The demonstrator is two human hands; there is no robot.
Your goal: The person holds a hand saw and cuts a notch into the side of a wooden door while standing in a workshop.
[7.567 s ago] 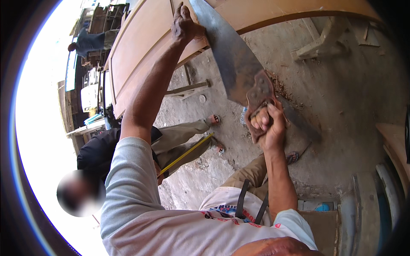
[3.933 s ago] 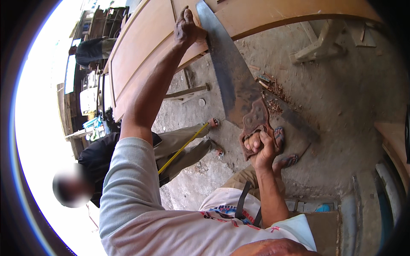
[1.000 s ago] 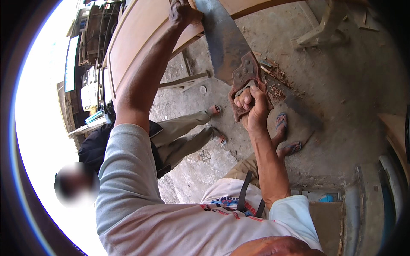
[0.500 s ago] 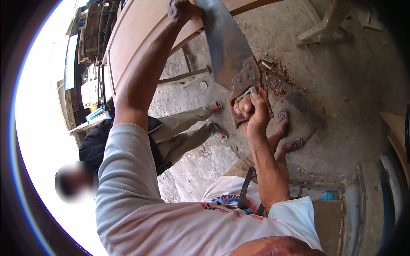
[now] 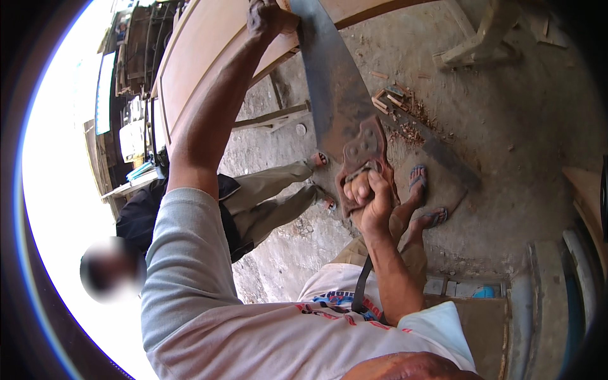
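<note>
A person is working with two bare hands and one handsaw [image 5: 339,88], whose broad, dark-stained blade is slanting from the middle of the view up past its top edge. The right hand [image 5: 370,195] is grasping the saw's one reddish-brown handle, fingers curling through its opening. The left hand [image 5: 268,19] is resting on one door-like wooden panel [image 5: 209,47], close to the panel's near right corner, its thumb side just beside the blade; its fingers are partly running out of view, so how firmly it is holding cannot be told. The blade is passing across that same corner, and whether its teeth are touching wood cannot be told. One brown board [image 5: 373,11] is showing beyond the blade, along the top. Below the panel's right edge, one wooden support [image 5: 278,117] is standing on the concrete floor [image 5: 354,247], with one pale disc [image 5: 301,129] lying near it; one wooden trestle [image 5: 475,47] is standing at upper right. Several offcuts [image 5: 398,100] and a scatter of shavings [image 5: 430,117], too many to count, are lying right of the blade. The person's two feet [image 5: 418,180] are wearing flip-flops. At left, one co-worker [image 5: 142,206] in a dark top and khaki trousers is standing near the panel.
</note>
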